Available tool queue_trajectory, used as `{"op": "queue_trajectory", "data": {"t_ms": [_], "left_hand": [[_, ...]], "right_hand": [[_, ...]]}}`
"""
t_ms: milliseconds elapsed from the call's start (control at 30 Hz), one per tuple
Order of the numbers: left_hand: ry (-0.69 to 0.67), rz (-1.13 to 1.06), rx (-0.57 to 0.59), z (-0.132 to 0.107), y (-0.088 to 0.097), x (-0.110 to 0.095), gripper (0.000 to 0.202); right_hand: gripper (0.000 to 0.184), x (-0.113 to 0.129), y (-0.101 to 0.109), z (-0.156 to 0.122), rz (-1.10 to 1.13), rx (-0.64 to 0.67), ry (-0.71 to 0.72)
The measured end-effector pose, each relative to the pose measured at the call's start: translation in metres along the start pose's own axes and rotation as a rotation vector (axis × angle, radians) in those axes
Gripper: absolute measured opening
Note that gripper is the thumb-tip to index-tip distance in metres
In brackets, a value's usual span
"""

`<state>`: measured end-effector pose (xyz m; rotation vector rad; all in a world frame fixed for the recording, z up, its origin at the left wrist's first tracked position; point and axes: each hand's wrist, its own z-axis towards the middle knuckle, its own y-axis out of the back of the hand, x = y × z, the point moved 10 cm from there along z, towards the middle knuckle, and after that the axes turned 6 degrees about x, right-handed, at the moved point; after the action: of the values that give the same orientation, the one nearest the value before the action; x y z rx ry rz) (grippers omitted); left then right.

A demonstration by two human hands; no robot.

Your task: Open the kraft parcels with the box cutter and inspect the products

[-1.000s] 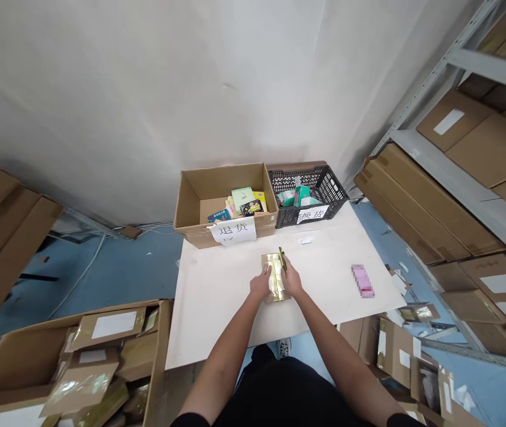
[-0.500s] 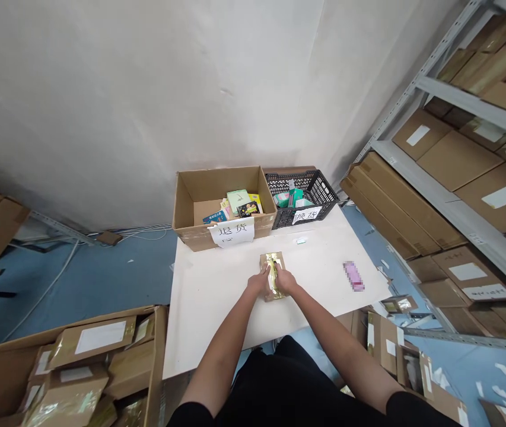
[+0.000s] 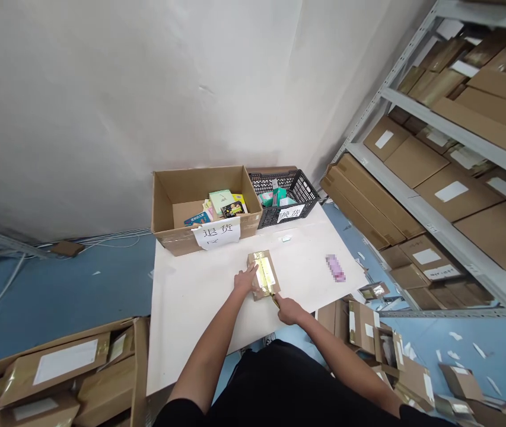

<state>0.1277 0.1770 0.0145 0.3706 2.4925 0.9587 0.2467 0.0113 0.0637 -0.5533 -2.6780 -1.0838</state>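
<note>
A small cardboard parcel (image 3: 263, 274), sealed with shiny gold tape, lies flat on the white table (image 3: 199, 302). My left hand (image 3: 245, 279) presses on its left edge with the fingers laid flat. My right hand (image 3: 289, 309) is closed round a slim yellow and black cutter (image 3: 274, 298), whose tip meets the parcel's near right corner.
At the table's far edge stand an open cardboard box (image 3: 203, 204) with several small packs and a paper label, and a black plastic crate (image 3: 285, 196). A pink item (image 3: 335, 268) lies to the right. Metal shelving (image 3: 439, 166) with cartons stands right; a box of parcels (image 3: 57, 373) sits lower left.
My right hand has drawn the cutter back along the parcel from its far end to its near right corner. The left hand has stayed on the parcel. The view has swung to the right.
</note>
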Motion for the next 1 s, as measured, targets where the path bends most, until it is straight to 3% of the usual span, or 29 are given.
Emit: {"op": "queue_trajectory", "data": {"t_ms": [67, 200, 300, 433, 500, 567, 633, 700, 833, 1000], "left_hand": [[0.004, -0.009, -0.016, -0.001, -0.003, -0.001, 0.119], [0.075, -0.018, -0.117, -0.002, -0.017, -0.024, 0.108], [0.195, -0.023, -0.226, -0.004, -0.027, -0.057, 0.100], [0.288, -0.064, -0.253, 0.001, -0.026, -0.083, 0.090], [0.224, -0.037, -0.246, 0.006, -0.014, -0.084, 0.078], [0.070, 0.030, -0.226, 0.013, 0.000, -0.084, 0.075], [-0.084, 0.092, -0.163, 0.017, 0.004, -0.084, 0.082], [-0.141, 0.113, -0.106, 0.021, 0.001, -0.081, 0.080], [0.023, 0.100, -0.167, 0.028, -0.007, -0.084, 0.068], [0.286, 0.082, -0.255, 0.026, -0.025, -0.108, 0.068]], "right_hand": [[0.057, -0.013, 0.004, -0.015, 0.039, -0.025, 0.043], [0.063, -0.056, 0.032, -0.032, 0.167, -0.270, -0.041], [0.072, -0.087, 0.038, -0.029, 0.343, -0.364, -0.153], [0.079, -0.114, 0.040, -0.013, 0.640, -0.403, -0.199], [0.079, -0.125, 0.046, -0.005, 0.732, -0.423, -0.181], [0.076, -0.136, 0.055, 0.002, 0.785, -0.424, -0.149], [0.073, -0.146, 0.061, 0.009, 0.815, -0.403, -0.117], [0.070, -0.154, 0.067, 0.014, 0.825, -0.382, -0.091], [0.061, -0.162, 0.080, 0.020, 0.760, -0.359, -0.046], [0.051, -0.164, 0.102, 0.030, 0.495, -0.342, -0.009]]}}
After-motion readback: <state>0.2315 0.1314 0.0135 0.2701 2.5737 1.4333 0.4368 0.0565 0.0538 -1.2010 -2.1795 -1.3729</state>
